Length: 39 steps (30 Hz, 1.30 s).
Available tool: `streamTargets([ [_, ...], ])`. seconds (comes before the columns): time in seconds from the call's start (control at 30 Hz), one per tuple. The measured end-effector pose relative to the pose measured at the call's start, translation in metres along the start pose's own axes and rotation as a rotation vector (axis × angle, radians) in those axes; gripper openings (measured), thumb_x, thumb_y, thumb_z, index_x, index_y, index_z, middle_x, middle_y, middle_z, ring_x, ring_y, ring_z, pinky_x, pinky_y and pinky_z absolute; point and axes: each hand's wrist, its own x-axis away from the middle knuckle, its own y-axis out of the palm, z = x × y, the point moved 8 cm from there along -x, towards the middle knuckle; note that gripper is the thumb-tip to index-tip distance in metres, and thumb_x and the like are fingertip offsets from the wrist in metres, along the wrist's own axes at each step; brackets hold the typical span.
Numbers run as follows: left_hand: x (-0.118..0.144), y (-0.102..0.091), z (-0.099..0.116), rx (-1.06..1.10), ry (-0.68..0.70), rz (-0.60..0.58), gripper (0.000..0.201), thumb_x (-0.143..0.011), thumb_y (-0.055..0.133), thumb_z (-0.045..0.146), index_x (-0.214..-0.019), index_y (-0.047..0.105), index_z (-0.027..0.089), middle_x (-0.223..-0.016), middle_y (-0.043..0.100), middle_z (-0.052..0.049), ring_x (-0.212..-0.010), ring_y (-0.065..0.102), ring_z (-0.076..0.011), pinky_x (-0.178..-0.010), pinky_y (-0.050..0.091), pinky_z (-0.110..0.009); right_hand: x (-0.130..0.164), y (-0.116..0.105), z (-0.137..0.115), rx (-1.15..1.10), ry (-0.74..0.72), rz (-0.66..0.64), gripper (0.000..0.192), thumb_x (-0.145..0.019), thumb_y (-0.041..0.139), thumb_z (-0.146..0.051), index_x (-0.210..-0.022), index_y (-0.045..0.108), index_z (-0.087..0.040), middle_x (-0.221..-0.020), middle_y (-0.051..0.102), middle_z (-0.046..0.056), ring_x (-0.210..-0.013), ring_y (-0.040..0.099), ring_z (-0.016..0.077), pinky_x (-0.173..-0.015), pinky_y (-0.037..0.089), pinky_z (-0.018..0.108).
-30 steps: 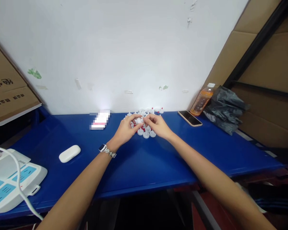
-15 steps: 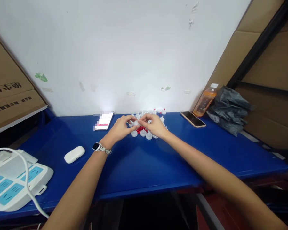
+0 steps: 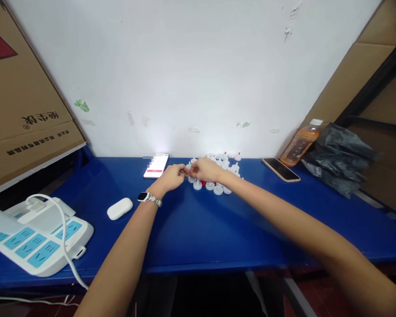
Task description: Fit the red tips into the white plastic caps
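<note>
Both hands met fingertip to fingertip over a cluster of small caps on a blue table.

The left hand (image 3: 171, 177) and right hand (image 3: 205, 169) pinched something tiny between them; whether the fingers clamped a cap could not be told. The white caps (image 3: 219, 176), some over red pieces, lay just beyond and beneath the right hand. A watch (image 3: 148, 197) circled the left wrist. On the blue table (image 3: 201, 229) sat a lit phone (image 3: 156, 166), a white case (image 3: 119, 208), a power strip (image 3: 36, 240), a dark phone (image 3: 281, 170) and an orange bottle (image 3: 300, 147).
</note>
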Motion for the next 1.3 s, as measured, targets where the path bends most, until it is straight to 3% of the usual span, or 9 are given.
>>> streamTargets([
  [0.17,0.000,0.000,0.004,-0.028,0.051,0.063,0.031,-0.079,0.046,0.010,-0.099,0.069,0.018,-0.098,0.073,-0.006,-0.089,0.068,-0.0191,-0.079,0.053,-0.029,0.012,-0.020,0.017,-0.128,0.043,0.165,0.018,-0.082,0.064,-0.032,-0.089,0.074,-0.018,-0.076,0.072,0.001,-0.065,0.059,0.0128,-0.061,0.037,0.023],
  [0.33,-0.004,-0.004,0.034,-0.075,0.188,0.235,0.025,-0.085,0.047,0.018,-0.101,0.067,0.019,-0.100,0.067,-0.006,-0.084,0.063,-0.0177,-0.076,0.051,-0.031,0.039,-0.048,0.068,-0.179,0.162,0.361,0.020,-0.086,0.056,-0.029,-0.083,0.071,-0.016,-0.075,0.071,0.003,-0.065,0.059,0.0127,-0.062,0.039,0.023],
  [0.53,-0.041,0.020,0.078,-0.076,0.280,0.123,0.021,-0.089,0.048,0.026,-0.099,0.066,0.021,-0.097,0.069,-0.005,-0.085,0.064,-0.0190,-0.075,0.049,-0.031,0.057,-0.056,0.150,-0.130,0.413,0.419,0.017,-0.083,0.058,-0.026,-0.089,0.071,-0.016,-0.077,0.072,0.004,-0.066,0.061,0.0144,-0.062,0.040,0.024],
  [0.67,-0.075,0.037,0.085,-0.124,0.280,0.085,0.022,-0.090,0.048,0.025,-0.099,0.066,0.019,-0.097,0.071,-0.007,-0.087,0.065,-0.0204,-0.077,0.049,-0.032,0.047,-0.054,0.181,-0.081,0.500,0.379,0.025,-0.085,0.056,-0.024,-0.105,0.069,-0.017,-0.081,0.073,0.005,-0.073,0.064,0.0159,-0.068,0.043,0.024],
  [0.8,-0.097,0.052,0.080,-0.131,0.243,0.101,0.020,-0.089,0.049,0.025,-0.097,0.067,0.019,-0.096,0.071,-0.007,-0.084,0.065,-0.0209,-0.077,0.050,-0.033,0.028,-0.048,0.192,-0.030,0.505,0.300,0.033,-0.084,0.058,-0.024,-0.115,0.067,-0.018,-0.090,0.074,0.008,-0.080,0.066,0.0171,-0.074,0.045,0.024],
  [1.07,-0.097,0.060,0.077,-0.140,0.249,0.157,0.022,-0.091,0.047,0.026,-0.098,0.067,0.020,-0.097,0.070,-0.007,-0.085,0.063,-0.0204,-0.077,0.048,-0.033,0.008,-0.046,0.200,-0.008,0.510,0.294,0.015,-0.078,0.061,-0.014,-0.086,0.074,-0.013,-0.090,0.074,0.013,-0.084,0.066,0.0195,-0.076,0.046,0.025],
  [1.2,-0.094,0.055,0.077,-0.118,0.248,0.172,0.019,-0.091,0.049,0.027,-0.097,0.066,0.020,-0.096,0.069,-0.006,-0.086,0.063,-0.0202,-0.078,0.049,-0.034,0.014,-0.059,0.185,-0.019,0.459,0.321,0.015,-0.081,0.059,-0.016,-0.086,0.073,-0.014,-0.085,0.073,0.009,-0.077,0.065,0.0169,-0.072,0.045,0.024],
  [1.3,-0.085,0.047,0.083,-0.091,0.255,0.206,0.020,-0.090,0.053,0.031,-0.104,0.062,0.020,-0.105,0.067,-0.007,-0.087,0.063,-0.0198,-0.081,0.049,-0.035,0.029,-0.075,0.152,-0.068,0.348,0.394,0.015,-0.084,0.059,-0.022,-0.088,0.072,-0.016,-0.083,0.073,0.006,-0.074,0.063,0.0154,-0.070,0.045,0.024],
])
